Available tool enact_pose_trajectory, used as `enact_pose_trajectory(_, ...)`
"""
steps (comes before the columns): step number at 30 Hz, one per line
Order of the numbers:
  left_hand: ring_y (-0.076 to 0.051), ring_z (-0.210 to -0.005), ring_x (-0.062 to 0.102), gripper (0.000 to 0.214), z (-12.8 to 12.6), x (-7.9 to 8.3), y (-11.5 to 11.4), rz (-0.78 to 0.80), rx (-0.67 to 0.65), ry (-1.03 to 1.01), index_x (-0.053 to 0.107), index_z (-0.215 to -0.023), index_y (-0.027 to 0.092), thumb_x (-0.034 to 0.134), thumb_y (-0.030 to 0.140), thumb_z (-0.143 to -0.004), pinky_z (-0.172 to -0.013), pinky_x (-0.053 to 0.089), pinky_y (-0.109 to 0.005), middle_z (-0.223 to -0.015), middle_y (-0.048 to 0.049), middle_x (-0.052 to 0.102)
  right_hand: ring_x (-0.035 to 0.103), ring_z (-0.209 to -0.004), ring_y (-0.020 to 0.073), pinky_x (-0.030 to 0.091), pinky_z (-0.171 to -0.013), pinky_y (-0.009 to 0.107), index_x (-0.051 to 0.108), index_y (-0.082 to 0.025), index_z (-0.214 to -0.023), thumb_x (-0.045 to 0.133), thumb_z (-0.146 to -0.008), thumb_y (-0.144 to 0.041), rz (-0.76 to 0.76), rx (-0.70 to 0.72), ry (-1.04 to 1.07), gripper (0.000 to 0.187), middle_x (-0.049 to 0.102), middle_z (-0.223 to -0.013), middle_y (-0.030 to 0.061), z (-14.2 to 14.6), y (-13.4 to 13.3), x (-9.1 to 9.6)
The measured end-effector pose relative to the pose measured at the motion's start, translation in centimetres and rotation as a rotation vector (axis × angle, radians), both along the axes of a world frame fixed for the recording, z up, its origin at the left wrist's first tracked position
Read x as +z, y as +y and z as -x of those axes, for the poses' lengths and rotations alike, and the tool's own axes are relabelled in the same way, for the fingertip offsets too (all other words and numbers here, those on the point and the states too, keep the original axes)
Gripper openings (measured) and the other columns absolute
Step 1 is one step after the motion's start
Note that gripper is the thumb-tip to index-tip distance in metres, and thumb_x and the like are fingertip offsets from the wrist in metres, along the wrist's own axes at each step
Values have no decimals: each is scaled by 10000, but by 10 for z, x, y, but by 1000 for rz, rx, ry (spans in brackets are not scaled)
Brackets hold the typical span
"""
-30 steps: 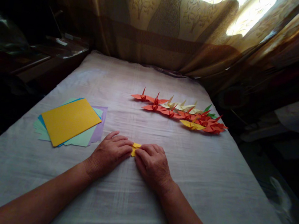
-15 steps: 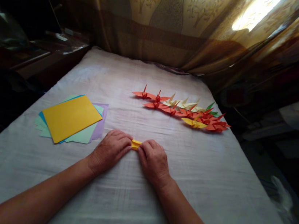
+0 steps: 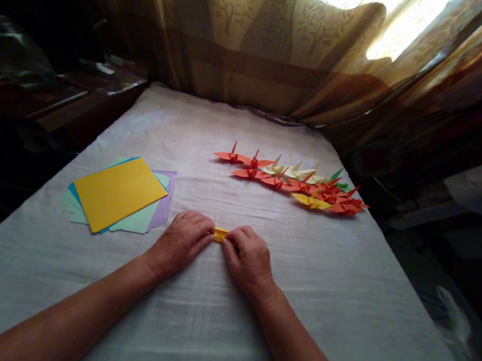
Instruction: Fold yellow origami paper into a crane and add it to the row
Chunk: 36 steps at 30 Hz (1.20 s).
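A small folded piece of yellow paper [image 3: 220, 235] is pinched between my two hands at the middle of the cloth-covered surface. My left hand [image 3: 184, 238] is closed on its left end, and my right hand [image 3: 250, 260] grips the right end. Only the paper's short middle part shows, with a crease running along it; fingers hide both ends. To the left lies a stack of coloured paper with a yellow sheet [image 3: 119, 193] on top. Beyond my right hand stand several folded paper cranes, among them a yellow crane [image 3: 310, 202] and a red crane [image 3: 233, 156].
A pale cloth [image 3: 199, 329] covers the surface. Green sheets [image 3: 137, 224] and a purple sheet [image 3: 164, 200] stick out from under the yellow one. A patterned curtain [image 3: 268, 42] hangs at the far edge. Clear plastic [image 3: 14, 47] lies in the dark at the left.
The whole view has shifted slightly, with the scene sitting a little lower now. Both hands keep their hold on the yellow paper, whose shape looks nearly the same.
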<state>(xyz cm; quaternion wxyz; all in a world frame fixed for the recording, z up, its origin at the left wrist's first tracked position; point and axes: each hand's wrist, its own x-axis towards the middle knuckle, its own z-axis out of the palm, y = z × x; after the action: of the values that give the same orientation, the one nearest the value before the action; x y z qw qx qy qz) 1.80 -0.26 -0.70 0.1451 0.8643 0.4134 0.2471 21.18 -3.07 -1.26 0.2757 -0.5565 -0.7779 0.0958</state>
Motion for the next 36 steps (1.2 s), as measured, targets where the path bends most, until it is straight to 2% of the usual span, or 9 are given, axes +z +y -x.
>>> enact_pose_trajectory(7, -220, -944, 604, 92, 0, -4, 0, -7, 19, -8, 604, -967, 197, 527, 244, -953, -896, 455, -386, -950, -46, 682, 575, -736, 178, 402, -690, 286, 596, -218, -845, 582, -876, -211, -21, -51, 57, 35, 631, -801, 23, 1, 0, -3)
enact_pose_trajectory(10, -219, -956, 611, 142, 1, -6, -1, -36, 47, -43, 601, -1065, 201, 522, 241, -953, -895, 464, -383, -985, -53, 684, 569, -711, 171, 397, -679, 284, 591, -212, -831, 601, -851, -198, -5, -64, 80, 26, 626, -782, 16, 2, 0, -3)
enact_pose_trajectory(13, -226, -996, 609, 209, 0, -6, -1, -56, 12, -32, 606, -1145, 210, 517, 212, -955, -921, 447, -396, -1049, -58, 695, 564, -694, 162, 395, -669, 277, 598, -216, -811, 613, -844, -199, 14, -73, 97, 39, 624, -771, 8, 2, 1, -2)
enact_pose_trajectory(18, -230, -1001, 598, 189, 0, -2, -1, -51, -18, -7, 653, -1100, 213, 537, 193, -952, -918, 432, -395, -1049, -52, 700, 575, -713, 153, 398, -673, 261, 630, -219, -774, 644, -844, -188, 24, -49, 129, 78, 620, -761, -4, 2, 2, -2)
enact_pose_trajectory(21, -227, -1001, 598, 172, 0, -2, -1, -51, -18, -19, 672, -1072, 209, 549, 204, -952, -921, 429, -392, -1044, -54, 700, 592, -746, 152, 408, -697, 254, 673, -226, -841, 643, -867, -188, -4, -17, 136, 54, 635, -798, 0, 1, 0, -3)
enact_pose_trajectory(30, -220, -988, 604, 165, -1, -1, -1, -57, -9, -23, 704, -1000, 220, 545, 247, -961, -903, 434, -381, -1025, -53, 705, 597, -780, 163, 386, -711, 271, 714, -242, -905, 618, -918, -222, -157, 49, -60, 99, 665, -842, 19, -2, -5, -2)
enact_pose_trajectory(36, -216, -999, 593, 198, 0, -1, -2, -92, -25, 13, 693, -1071, 217, 525, 223, -967, -921, 425, -383, -1049, -54, 699, 591, -784, 167, 383, -723, 279, 722, -249, -985, 608, -927, -220, -220, 74, -151, 131, 681, -860, 29, -5, -7, -1)
